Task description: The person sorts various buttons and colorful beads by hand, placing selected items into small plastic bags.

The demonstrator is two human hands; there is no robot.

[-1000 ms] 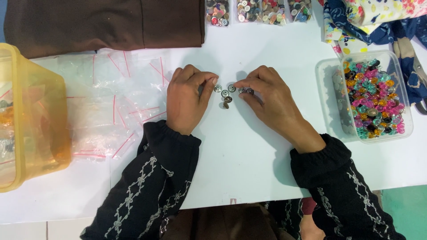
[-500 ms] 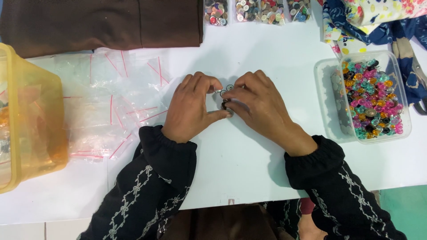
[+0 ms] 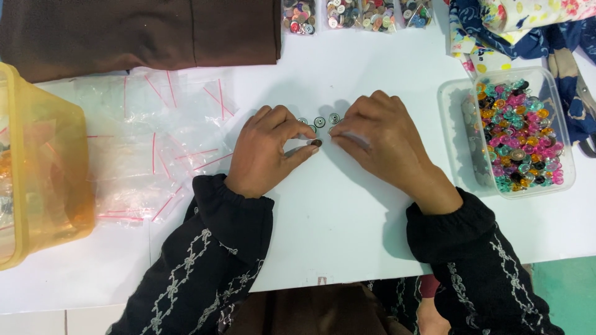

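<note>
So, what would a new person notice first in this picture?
Probably the two hands at the centre: the left hand and right hand meet over a few small round buttons on the white table. Next, the clear tub of colourful buttons at right, and the yellow container at left.

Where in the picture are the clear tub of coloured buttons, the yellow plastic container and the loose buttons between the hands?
Clear tub of coloured buttons [image 3: 562, 102], head view, on its right rim.
Yellow plastic container [image 3: 53, 180], head view, on its side wall.
Loose buttons [image 3: 320, 121], head view, on the middle button.
</note>
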